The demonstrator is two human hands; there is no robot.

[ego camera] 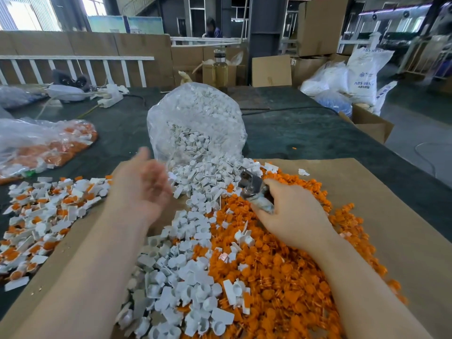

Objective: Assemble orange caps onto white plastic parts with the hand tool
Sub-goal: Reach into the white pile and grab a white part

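Both piles lie just below your hands — your empty, open left hand [141, 184] hovers nearest the white plastic parts [193, 231], while your right hand [291, 216] grips the hand tool [254, 189] over the orange caps [288, 265] on the right.

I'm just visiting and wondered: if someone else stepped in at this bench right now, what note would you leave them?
Left hand: open, palm up, holding nothing, blurred above the cardboard sheet.
Right hand: grips the metal hand tool over the loose orange caps.
Loose white parts lie in front, spilling from the clear bag.
Done: a pile of assembled white-and-orange pieces to the left, and more in a second bag.
Left: large heaps of caps and white parts remain unjoined.
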